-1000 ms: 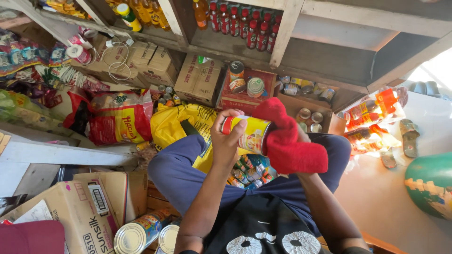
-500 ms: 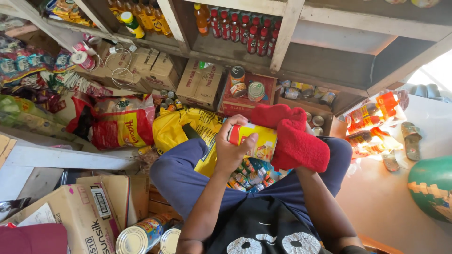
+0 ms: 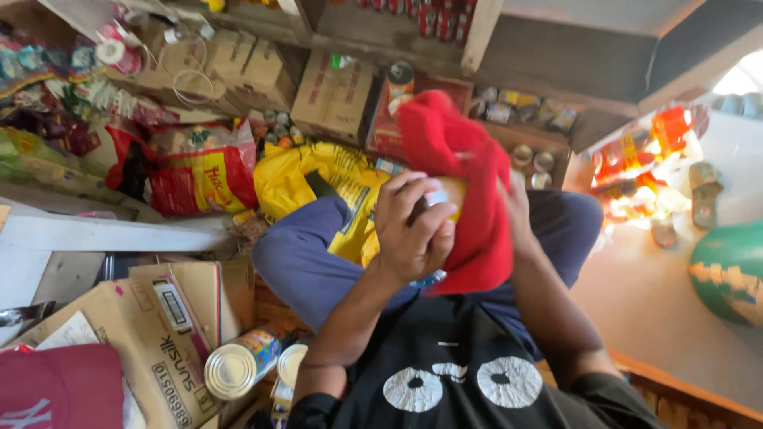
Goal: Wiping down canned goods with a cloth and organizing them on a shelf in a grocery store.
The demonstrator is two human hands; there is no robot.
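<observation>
At the far left, an open cardboard box [image 3: 151,334] lies on the floor, and a tin can [image 3: 238,365] lies on its side against it, its ribbed end facing up. Above them a red sack [image 3: 199,171] leans among packets under the wooden shelf [image 3: 477,48], and next to it a yellow bag [image 3: 334,187] rests against the person's blue-trousered knee.

In the middle, the left hand [image 3: 413,226] is clenched around a yellow can [image 3: 445,199], fingers wrapped over its side; the can is held above the lap, mostly hidden by the hand and the cloth. Just right of it, a red cloth [image 3: 465,187] drapes over and around the can. The right hand [image 3: 517,210] presses against the cloth from the far side; only its edge shows, so I cannot tell whether it grips the cloth or merely pushes on it.

Further right, orange bottles [image 3: 644,159] stand in bright light, and a green ball [image 3: 731,270] sits at the edge.
</observation>
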